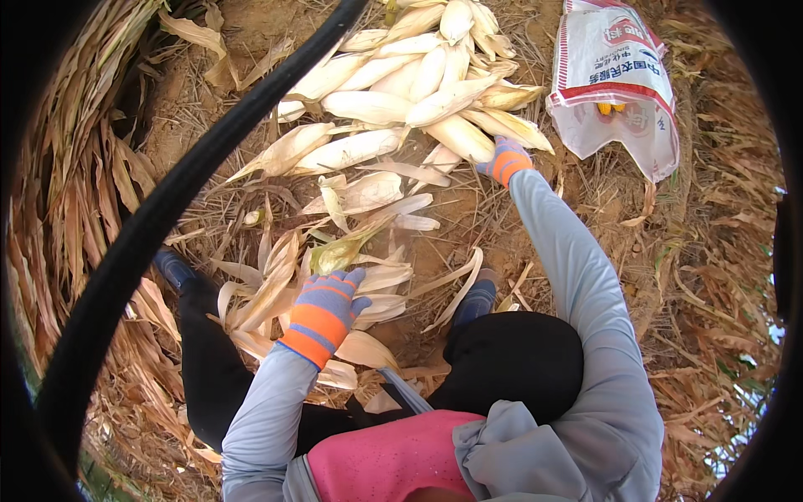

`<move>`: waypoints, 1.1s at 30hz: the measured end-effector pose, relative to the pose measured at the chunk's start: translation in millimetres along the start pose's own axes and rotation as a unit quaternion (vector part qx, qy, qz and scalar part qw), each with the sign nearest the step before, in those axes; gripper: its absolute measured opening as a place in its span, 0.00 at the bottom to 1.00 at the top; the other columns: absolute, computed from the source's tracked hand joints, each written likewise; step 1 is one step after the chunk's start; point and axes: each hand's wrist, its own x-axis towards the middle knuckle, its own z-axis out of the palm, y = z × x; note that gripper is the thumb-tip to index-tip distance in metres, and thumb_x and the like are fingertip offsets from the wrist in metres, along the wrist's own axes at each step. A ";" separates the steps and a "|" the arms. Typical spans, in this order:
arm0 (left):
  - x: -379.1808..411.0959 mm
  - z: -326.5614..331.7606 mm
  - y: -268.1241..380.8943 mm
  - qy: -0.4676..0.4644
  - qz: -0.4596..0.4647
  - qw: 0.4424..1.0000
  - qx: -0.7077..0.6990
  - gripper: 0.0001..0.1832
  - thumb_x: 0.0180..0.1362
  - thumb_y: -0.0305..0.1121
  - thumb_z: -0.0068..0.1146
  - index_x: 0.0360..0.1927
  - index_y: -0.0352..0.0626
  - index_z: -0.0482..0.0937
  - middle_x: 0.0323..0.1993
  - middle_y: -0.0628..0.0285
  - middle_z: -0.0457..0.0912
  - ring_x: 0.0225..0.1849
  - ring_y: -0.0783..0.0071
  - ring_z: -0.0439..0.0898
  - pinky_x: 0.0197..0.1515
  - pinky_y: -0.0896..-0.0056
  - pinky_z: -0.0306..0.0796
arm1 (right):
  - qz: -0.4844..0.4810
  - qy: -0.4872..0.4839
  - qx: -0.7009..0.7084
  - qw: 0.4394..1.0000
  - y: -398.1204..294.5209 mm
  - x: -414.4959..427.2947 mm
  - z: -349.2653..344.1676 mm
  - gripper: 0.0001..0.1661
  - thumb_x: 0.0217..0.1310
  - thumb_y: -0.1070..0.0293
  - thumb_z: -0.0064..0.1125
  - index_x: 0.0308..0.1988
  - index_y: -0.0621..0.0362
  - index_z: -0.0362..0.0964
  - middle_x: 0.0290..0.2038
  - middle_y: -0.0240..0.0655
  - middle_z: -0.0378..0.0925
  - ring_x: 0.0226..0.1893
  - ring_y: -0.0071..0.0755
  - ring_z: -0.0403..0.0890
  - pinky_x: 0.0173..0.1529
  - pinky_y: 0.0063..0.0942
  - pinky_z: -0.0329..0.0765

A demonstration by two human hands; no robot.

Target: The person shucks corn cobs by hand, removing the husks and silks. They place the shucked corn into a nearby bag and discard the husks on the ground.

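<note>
My right hand (pixel 507 162), in a grey and orange knit glove, grips the near end of an ear of corn in pale husk (pixel 461 137). That ear lies at the lower right edge of a heap of unshucked corn ears (pixel 401 75). My left hand (pixel 326 310), gloved alike, is palm down over loose dry husks (pixel 276 282), thumb apart from the fingers. Just beyond its fingertips sits a stripped husk with a greenish base (pixel 342 252). I see nothing held in the left hand; its palm is hidden.
A white woven sack (pixel 611 81) bearing print lies at the upper right, yellow corn showing at its mouth. Dry corn stalks (pixel 81 188) stand along the left. A black curved bar (pixel 207 150) crosses the view. My shoes (pixel 477 298) rest on straw-strewn soil (pixel 590 251).
</note>
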 end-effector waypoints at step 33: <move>-64.9 -104.4 -30.7 0.303 -0.031 0.612 -0.730 0.18 0.55 0.46 0.48 0.42 0.44 0.69 0.28 0.62 0.75 0.23 0.72 0.73 0.27 0.69 0.73 | -0.338 -0.106 0.210 0.911 -171.8 -284.9 -162.7 0.33 0.40 0.56 0.62 0.44 0.65 0.65 0.34 0.45 0.74 0.36 0.36 0.75 0.42 0.29 0.70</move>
